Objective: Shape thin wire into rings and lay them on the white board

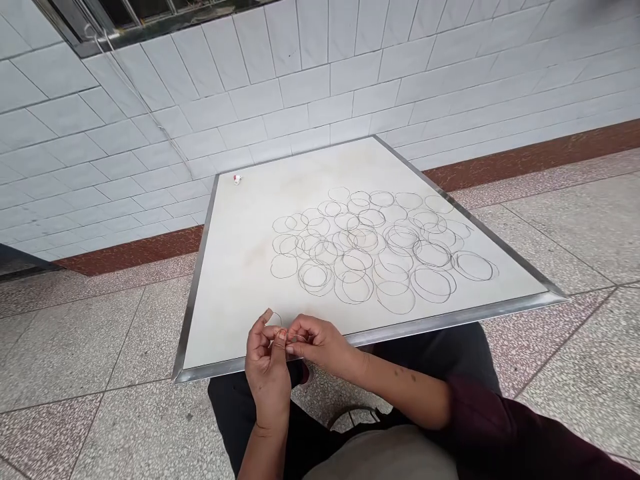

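Note:
Both hands meet over the near edge of a white table (230, 267) with a metal rim. Between them is a thin wire (279, 319), bent in a curve and mostly hidden by the fingers. My left hand (267, 357) pinches it between thumb and fingers, and one raised fingertip wears a tan wrap. My right hand (320, 343) comes in from the right, its thumb and index finger closed on the same wire close to the left thumb. Beyond the hands, many thin dark wire rings (357, 260) lie spread and overlapping on the tabletop.
A small white and red object (237, 179) sits at the table's far left corner. Behind the table stands a white tiled wall (310, 87), with a thin cord (160, 125) hanging from a window frame. Speckled tiles cover the floor (125, 427). My legs are under the near edge.

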`<act>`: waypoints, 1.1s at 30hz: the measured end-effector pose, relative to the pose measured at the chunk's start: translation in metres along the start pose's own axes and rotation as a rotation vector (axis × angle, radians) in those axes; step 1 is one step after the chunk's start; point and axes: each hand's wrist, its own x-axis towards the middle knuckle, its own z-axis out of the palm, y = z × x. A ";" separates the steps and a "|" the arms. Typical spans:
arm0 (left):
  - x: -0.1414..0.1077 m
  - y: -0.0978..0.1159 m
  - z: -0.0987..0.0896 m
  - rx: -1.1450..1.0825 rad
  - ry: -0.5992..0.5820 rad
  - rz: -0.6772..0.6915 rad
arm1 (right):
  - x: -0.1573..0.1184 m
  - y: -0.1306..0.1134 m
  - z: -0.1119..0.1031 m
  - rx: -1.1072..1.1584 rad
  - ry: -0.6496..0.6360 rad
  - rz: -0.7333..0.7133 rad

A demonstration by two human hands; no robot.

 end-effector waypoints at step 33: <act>0.002 -0.002 -0.002 0.188 -0.063 -0.015 | 0.001 -0.001 0.004 -0.159 0.146 -0.047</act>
